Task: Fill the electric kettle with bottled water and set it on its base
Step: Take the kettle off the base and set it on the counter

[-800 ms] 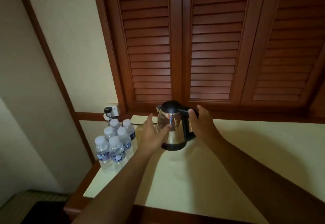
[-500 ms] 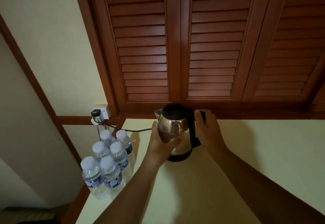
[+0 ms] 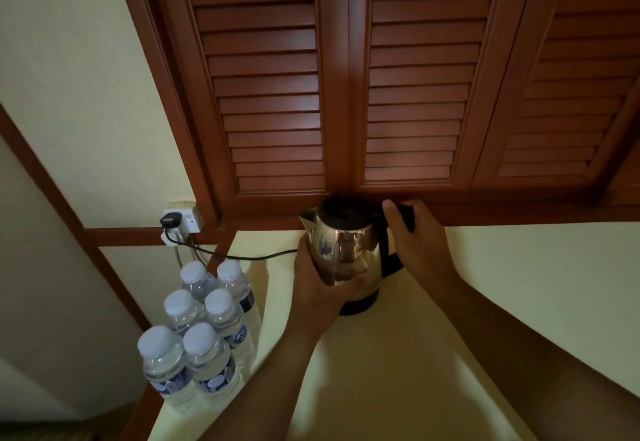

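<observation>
left hand (image 3: pixel 320 288): cupped round the steel kettle (image 3: pixel 346 253), gripping the body
right hand (image 3: pixel 420 246): wrapped round its black handle (image 3: pixel 389 250)
kettle: between both hands, on the counter (image 3: pixel 519 285)
water bottles (image 3: pixel 204 330): six, capped, left of the left hand
cord (image 3: pixel 221 254): from left hand to wall socket (image 3: pixel 181 217)

Left hand (image 3: pixel 320 288) cups a steel kettle (image 3: pixel 346 250); right hand (image 3: pixel 420 245) grips its handle; bottles (image 3: pixel 204 330) at eight o'clock.

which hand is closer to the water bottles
Left. The left hand cups the kettle body on the side facing the water bottles; the right hand grips the handle on the far side.
</observation>
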Demonstrator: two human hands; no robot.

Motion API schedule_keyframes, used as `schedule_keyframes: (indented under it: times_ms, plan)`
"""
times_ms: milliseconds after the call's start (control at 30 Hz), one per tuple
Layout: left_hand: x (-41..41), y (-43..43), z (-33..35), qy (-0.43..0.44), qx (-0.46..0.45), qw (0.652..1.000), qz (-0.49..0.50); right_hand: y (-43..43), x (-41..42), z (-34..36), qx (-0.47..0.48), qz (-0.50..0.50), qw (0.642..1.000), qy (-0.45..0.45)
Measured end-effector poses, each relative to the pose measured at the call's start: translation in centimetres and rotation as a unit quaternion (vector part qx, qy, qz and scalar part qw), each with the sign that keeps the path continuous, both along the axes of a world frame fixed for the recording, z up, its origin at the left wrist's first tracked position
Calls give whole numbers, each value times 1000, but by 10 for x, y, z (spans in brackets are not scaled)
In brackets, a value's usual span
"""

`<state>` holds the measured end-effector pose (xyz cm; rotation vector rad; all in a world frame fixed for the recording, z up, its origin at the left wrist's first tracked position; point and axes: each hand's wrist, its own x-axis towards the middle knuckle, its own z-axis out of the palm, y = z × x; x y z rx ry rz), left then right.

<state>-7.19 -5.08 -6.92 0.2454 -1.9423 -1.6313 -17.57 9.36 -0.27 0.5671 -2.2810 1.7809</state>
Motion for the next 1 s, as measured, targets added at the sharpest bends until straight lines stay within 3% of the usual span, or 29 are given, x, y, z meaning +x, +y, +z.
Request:
schedule_keyframes:
  times_ms: [300, 700, 867, 933, 1000]
  plan:
    - [54, 52, 50, 67, -20, 997, -15, 54, 59, 52, -50, 6, 998, 23]
    - [127, 135, -6, -78, 4, 997, 3, 131, 116, -9, 42, 33, 998, -18]
    - [134, 142, -14, -104, -25, 994, 15, 139, 111, -5, 141, 26, 988, 55]
    - [136, 141, -16, -121, -47, 991, 19, 133, 112, 12, 216, 6, 968, 130]
    - [135, 142, -18, -132, -59, 989, 20, 121, 115, 36, 311, 13, 939, 147]
